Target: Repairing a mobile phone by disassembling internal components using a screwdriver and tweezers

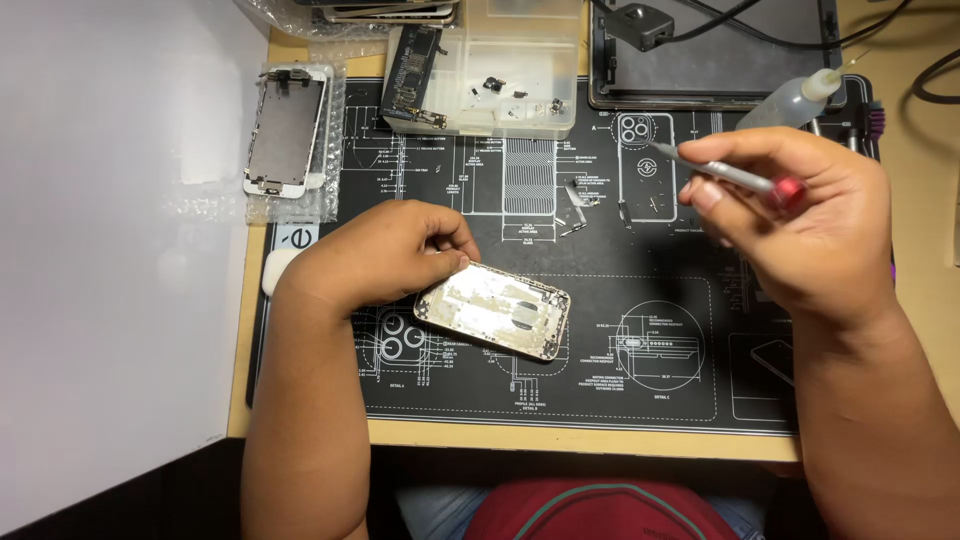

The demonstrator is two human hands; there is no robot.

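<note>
My left hand [385, 250] grips the left end of an opened silver phone housing [497, 310], which lies tilted on a black repair mat [600, 400] printed with white diagrams. My right hand [800, 215] is raised over the mat's right side and holds a thin grey screwdriver [715, 172] with a red end cap, its tip pointing left. Small metal brackets and screws [575, 200] lie on the mat between my hands.
A clear plastic parts box [520, 70] with a circuit board [412, 75] stands at the back. A white phone screen [285, 130] rests on bubble wrap at the left. A squeeze bottle [795, 100] and a dark tray [720, 60] with cables sit at the back right.
</note>
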